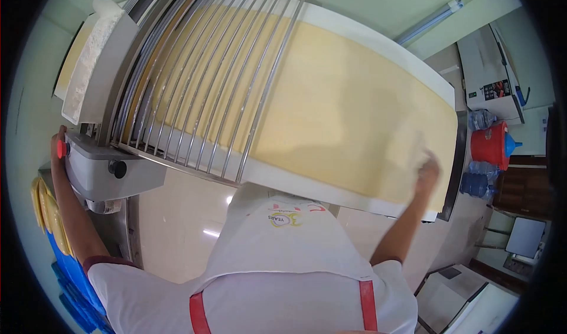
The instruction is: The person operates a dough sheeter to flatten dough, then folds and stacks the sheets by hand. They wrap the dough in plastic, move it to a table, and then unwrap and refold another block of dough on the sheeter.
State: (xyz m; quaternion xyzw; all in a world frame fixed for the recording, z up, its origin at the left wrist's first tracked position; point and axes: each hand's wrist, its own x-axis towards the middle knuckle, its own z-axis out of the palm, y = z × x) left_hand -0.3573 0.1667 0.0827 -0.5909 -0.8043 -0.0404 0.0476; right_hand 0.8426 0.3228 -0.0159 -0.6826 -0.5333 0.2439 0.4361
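Note:
A wide pale-yellow sheet of dough (348, 98) lies flat along the white belt (283, 177) of a dough sheeter, and its left part runs under a metal bar guard (212, 80). My right hand (429, 173) is over the right end of the sheet, smeared by motion, its shadow falling on the dough. Far to the left, my left hand (58, 140) is at the grey control box (109, 165), right beside its red button (62, 149). The fingers of that hand are mostly hidden. A black knob (117, 169) sits on the box's front.
A flour-dusted white trough (97, 68) is fixed at the machine's upper left. Yellow gloves (50, 213) and blue cloth-like items (77, 275) hang at lower left. Beyond the belt's right end are a red bucket (489, 146), water bottles (474, 184) and a white chest (487, 74).

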